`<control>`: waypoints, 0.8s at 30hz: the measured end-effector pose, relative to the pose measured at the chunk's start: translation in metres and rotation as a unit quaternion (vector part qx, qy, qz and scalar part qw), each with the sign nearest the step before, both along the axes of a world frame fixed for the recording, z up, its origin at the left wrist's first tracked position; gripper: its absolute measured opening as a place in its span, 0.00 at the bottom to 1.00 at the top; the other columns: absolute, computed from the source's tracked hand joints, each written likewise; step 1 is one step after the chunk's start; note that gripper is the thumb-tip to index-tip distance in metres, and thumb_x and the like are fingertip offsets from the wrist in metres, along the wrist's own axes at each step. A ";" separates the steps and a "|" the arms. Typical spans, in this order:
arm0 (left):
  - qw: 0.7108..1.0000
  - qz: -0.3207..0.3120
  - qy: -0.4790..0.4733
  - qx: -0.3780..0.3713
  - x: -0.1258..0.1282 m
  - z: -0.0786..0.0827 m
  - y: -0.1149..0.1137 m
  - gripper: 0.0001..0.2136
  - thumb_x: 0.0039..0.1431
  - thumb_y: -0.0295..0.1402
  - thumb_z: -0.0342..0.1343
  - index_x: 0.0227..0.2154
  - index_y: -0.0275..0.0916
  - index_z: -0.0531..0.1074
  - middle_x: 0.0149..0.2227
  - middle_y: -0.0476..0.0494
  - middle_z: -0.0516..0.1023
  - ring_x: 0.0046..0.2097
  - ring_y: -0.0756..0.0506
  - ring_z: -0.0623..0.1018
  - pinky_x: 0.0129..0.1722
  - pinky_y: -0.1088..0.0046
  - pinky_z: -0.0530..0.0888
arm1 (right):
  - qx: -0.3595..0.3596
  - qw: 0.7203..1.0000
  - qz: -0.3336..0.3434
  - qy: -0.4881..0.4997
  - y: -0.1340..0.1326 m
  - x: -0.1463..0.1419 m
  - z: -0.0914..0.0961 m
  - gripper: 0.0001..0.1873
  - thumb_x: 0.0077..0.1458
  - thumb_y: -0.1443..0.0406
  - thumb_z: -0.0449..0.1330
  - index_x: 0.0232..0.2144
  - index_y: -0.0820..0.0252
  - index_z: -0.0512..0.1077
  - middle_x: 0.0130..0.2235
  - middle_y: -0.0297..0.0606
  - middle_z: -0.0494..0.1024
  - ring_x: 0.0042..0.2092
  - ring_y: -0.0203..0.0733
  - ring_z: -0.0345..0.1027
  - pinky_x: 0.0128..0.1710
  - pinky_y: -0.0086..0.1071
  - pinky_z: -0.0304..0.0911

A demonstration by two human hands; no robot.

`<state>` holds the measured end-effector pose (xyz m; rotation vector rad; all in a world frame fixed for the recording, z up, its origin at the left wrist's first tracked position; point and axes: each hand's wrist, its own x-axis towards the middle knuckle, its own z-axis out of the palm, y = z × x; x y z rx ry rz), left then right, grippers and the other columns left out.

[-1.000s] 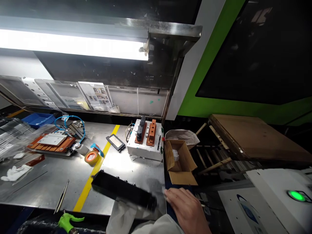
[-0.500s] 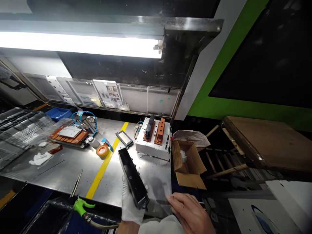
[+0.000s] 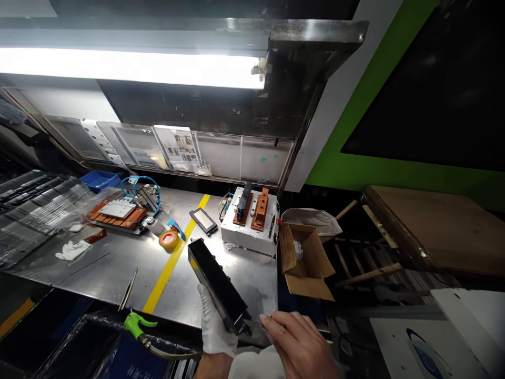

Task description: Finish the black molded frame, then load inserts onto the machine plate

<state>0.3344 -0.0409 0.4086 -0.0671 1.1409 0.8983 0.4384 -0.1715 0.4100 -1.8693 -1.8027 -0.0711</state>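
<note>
My left hand [image 3: 215,329], in a white glove, grips the near end of a long black rectangular part [image 3: 216,284] held over the front of the steel bench [image 3: 110,263]; the part points away to the upper left. My right hand [image 3: 298,342] is bare and hovers just right of the part's near end, fingers curled together as if pinching; what they hold, if anything, I cannot make out.
A white fixture box [image 3: 250,223] with two orange holders stands at the back right. An open cardboard box [image 3: 305,260] sits beyond the bench edge. Orange tape [image 3: 169,239], a small framed panel [image 3: 203,221], an orange jig plate [image 3: 116,213], tweezers [image 3: 128,281] and a green air gun [image 3: 136,322] are around.
The black part swung from lying crosswise to pointing away from me, held by my gloved left hand. My view shifted left and up. My right hand moved closer to the part's near end.
</note>
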 end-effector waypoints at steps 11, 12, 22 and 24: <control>0.994 -0.068 -0.069 0.058 -0.010 -0.028 -0.005 0.24 0.46 0.59 0.60 0.27 0.39 0.73 0.19 0.51 0.74 0.20 0.51 0.74 0.18 0.76 0.71 | 0.032 0.999 -0.010 0.034 -0.009 -0.002 0.016 0.19 0.62 0.70 0.55 0.53 0.50 0.71 0.39 0.38 0.81 0.38 0.41 0.74 0.35 0.35 0.66; 0.993 -0.077 -0.079 0.052 -0.010 -0.029 -0.005 0.24 0.46 0.59 0.60 0.29 0.39 0.73 0.20 0.51 0.75 0.20 0.51 0.73 0.18 0.76 0.70 | 0.037 0.998 -0.006 0.041 -0.008 -0.004 0.018 0.18 0.62 0.71 0.55 0.52 0.50 0.71 0.38 0.38 0.81 0.37 0.40 0.73 0.35 0.35 0.65; 0.984 -0.093 -0.138 0.061 -0.009 -0.029 -0.004 0.20 0.50 0.54 0.61 0.28 0.39 0.71 0.21 0.52 0.74 0.20 0.52 0.72 0.19 0.77 0.69 | 0.027 0.998 0.047 0.015 -0.004 0.001 0.019 0.19 0.61 0.74 0.54 0.51 0.55 0.71 0.39 0.38 0.80 0.38 0.39 0.71 0.36 0.36 0.61; 0.983 -0.096 -0.147 0.051 -0.009 -0.031 -0.004 0.20 0.49 0.54 0.61 0.26 0.39 0.70 0.20 0.52 0.73 0.19 0.51 0.72 0.18 0.76 0.69 | 0.020 0.999 0.048 0.016 -0.002 0.001 0.020 0.18 0.61 0.74 0.54 0.51 0.55 0.71 0.39 0.38 0.79 0.38 0.39 0.71 0.36 0.36 0.60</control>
